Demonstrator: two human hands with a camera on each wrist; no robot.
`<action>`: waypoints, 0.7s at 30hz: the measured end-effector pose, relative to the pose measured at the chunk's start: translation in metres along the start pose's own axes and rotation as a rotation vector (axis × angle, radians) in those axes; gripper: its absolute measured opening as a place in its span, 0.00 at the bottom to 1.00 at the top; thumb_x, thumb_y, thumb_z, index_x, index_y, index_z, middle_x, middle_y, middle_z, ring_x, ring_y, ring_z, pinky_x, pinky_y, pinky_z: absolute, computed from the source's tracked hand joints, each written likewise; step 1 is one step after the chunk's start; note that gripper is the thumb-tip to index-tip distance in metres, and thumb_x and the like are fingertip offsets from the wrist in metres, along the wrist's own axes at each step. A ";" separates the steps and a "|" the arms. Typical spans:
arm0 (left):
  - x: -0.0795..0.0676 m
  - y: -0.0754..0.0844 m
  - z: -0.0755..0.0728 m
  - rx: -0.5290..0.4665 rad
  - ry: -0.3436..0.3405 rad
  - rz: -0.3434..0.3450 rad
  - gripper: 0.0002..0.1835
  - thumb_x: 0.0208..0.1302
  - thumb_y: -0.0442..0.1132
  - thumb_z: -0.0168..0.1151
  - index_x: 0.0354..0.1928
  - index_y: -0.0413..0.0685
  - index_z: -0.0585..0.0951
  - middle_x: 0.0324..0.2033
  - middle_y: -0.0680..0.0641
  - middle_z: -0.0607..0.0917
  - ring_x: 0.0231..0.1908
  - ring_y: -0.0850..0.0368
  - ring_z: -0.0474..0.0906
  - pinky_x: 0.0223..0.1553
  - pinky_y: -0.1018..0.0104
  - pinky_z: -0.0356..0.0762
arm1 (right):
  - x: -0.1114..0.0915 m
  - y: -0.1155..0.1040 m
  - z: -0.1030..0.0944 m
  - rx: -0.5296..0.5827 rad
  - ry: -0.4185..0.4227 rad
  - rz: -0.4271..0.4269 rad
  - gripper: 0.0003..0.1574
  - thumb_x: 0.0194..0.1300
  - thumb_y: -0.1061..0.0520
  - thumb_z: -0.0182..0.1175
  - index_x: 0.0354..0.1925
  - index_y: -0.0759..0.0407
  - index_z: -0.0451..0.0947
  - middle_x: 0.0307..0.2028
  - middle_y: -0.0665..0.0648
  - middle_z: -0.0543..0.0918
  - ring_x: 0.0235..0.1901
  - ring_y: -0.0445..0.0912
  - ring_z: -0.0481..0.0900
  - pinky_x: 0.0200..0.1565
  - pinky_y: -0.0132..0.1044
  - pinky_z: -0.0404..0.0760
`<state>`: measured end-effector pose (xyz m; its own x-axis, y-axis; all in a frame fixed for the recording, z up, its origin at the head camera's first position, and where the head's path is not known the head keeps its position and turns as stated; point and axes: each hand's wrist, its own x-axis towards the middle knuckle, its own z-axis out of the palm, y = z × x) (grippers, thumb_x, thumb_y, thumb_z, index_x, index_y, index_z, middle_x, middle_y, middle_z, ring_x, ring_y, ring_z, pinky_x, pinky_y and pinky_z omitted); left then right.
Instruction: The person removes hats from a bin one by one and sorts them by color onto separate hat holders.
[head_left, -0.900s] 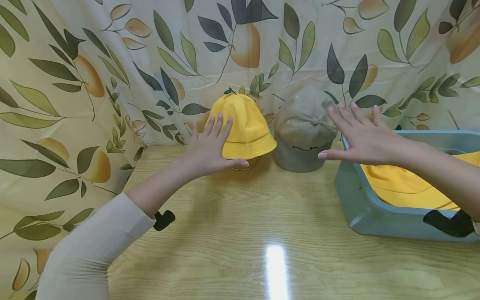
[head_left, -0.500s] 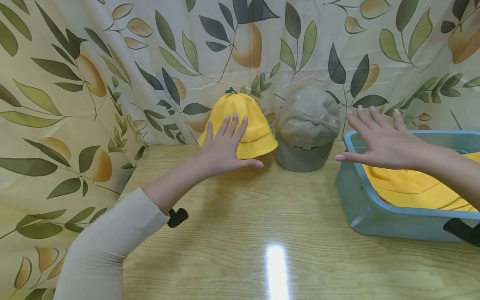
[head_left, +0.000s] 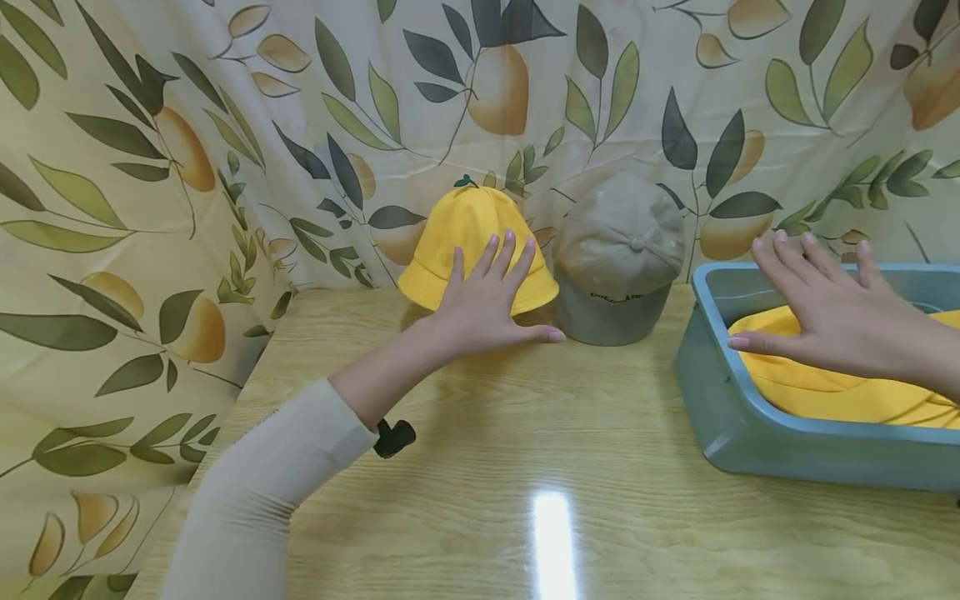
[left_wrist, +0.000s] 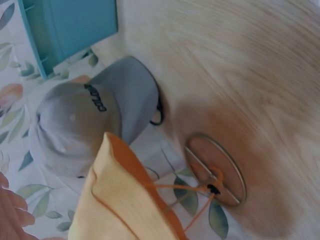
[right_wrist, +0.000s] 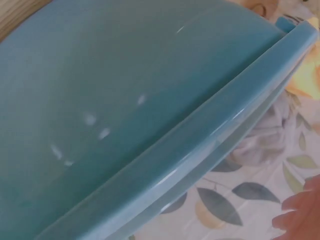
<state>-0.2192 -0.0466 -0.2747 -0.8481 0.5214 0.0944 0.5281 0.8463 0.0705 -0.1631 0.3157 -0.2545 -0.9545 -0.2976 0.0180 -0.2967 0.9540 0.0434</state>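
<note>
My left hand (head_left: 487, 304), fingers spread, overlaps the front of a yellow bucket hat (head_left: 461, 225) with a small green leaf on its crown. In the left wrist view the hat (left_wrist: 117, 200) sits above a wire stand (left_wrist: 240, 175), its orange chin cord hanging down. Beside it stands a grey baseball cap (head_left: 622, 242) with dark lettering, its brim toward me. Over the blue plastic bin (head_left: 723, 400) at the right, my right hand (head_left: 832, 321) is spread flat with nothing in it. Folded yellow hats (head_left: 817, 392) lie inside the bin.
A curtain (head_left: 360, 100) printed with leaves and fruit hangs behind and at the left. The wooden table (head_left: 480, 450) carries the hats and bin, with a bright light reflection near its front.
Both hands have moved to the right, fingers still spread: the left from the hat's left side across its front, the right from beside the grey cap to over the bin.
</note>
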 end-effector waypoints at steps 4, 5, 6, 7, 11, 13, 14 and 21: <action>0.004 0.009 0.005 0.000 -0.013 0.013 0.61 0.48 0.82 0.44 0.73 0.60 0.30 0.74 0.46 0.34 0.74 0.49 0.30 0.67 0.37 0.25 | -0.011 0.005 0.002 -0.020 0.035 0.023 0.69 0.59 0.28 0.55 0.73 0.56 0.23 0.72 0.61 0.23 0.69 0.58 0.17 0.57 0.60 0.08; 0.005 0.011 0.006 -0.002 -0.012 0.018 0.61 0.48 0.82 0.44 0.73 0.60 0.30 0.74 0.47 0.34 0.74 0.49 0.29 0.67 0.37 0.25 | -0.013 0.006 0.002 -0.021 0.043 0.031 0.69 0.58 0.28 0.55 0.73 0.56 0.23 0.72 0.61 0.23 0.69 0.58 0.16 0.58 0.61 0.09; 0.006 0.013 0.007 -0.005 -0.012 0.023 0.61 0.48 0.82 0.44 0.73 0.60 0.30 0.74 0.47 0.33 0.74 0.50 0.29 0.67 0.37 0.24 | -0.014 0.008 0.002 -0.024 0.050 0.040 0.69 0.58 0.28 0.55 0.73 0.57 0.23 0.72 0.62 0.23 0.69 0.58 0.16 0.58 0.60 0.09; 0.007 0.016 0.007 -0.006 -0.011 0.027 0.61 0.48 0.82 0.44 0.73 0.59 0.30 0.74 0.47 0.33 0.73 0.50 0.29 0.67 0.37 0.24 | -0.016 0.009 0.002 -0.025 0.057 0.047 0.70 0.58 0.28 0.55 0.73 0.58 0.23 0.71 0.63 0.23 0.69 0.58 0.16 0.57 0.61 0.09; 0.011 0.027 0.008 -0.013 -0.004 0.035 0.61 0.48 0.82 0.43 0.73 0.60 0.29 0.74 0.49 0.31 0.73 0.52 0.27 0.67 0.38 0.24 | -0.023 0.017 0.003 -0.024 0.085 0.083 0.71 0.57 0.28 0.56 0.73 0.60 0.24 0.71 0.67 0.25 0.68 0.60 0.16 0.58 0.62 0.10; 0.013 0.033 0.008 -0.025 -0.001 0.044 0.61 0.48 0.82 0.43 0.73 0.61 0.28 0.73 0.50 0.31 0.73 0.54 0.25 0.67 0.38 0.23 | -0.027 0.022 0.004 -0.006 0.097 0.096 0.71 0.57 0.28 0.56 0.73 0.60 0.24 0.71 0.67 0.25 0.68 0.59 0.15 0.59 0.63 0.11; 0.015 0.037 0.008 -0.031 0.001 0.048 0.61 0.48 0.83 0.43 0.73 0.62 0.28 0.73 0.50 0.30 0.72 0.54 0.24 0.67 0.39 0.23 | -0.029 0.024 0.005 0.008 0.106 0.102 0.70 0.57 0.29 0.56 0.73 0.60 0.24 0.71 0.67 0.25 0.68 0.59 0.15 0.59 0.63 0.12; 0.024 0.059 0.014 -0.047 -0.003 0.063 0.61 0.47 0.83 0.43 0.73 0.62 0.29 0.73 0.50 0.30 0.72 0.55 0.22 0.67 0.40 0.23 | -0.045 0.046 0.017 0.114 0.200 0.090 0.68 0.59 0.30 0.56 0.72 0.64 0.28 0.70 0.72 0.28 0.69 0.58 0.15 0.66 0.58 0.19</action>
<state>-0.2090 0.0170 -0.2824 -0.8129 0.5742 0.0967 0.5822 0.8055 0.1110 -0.1339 0.3735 -0.2708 -0.9557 -0.2013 0.2147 -0.2228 0.9715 -0.0806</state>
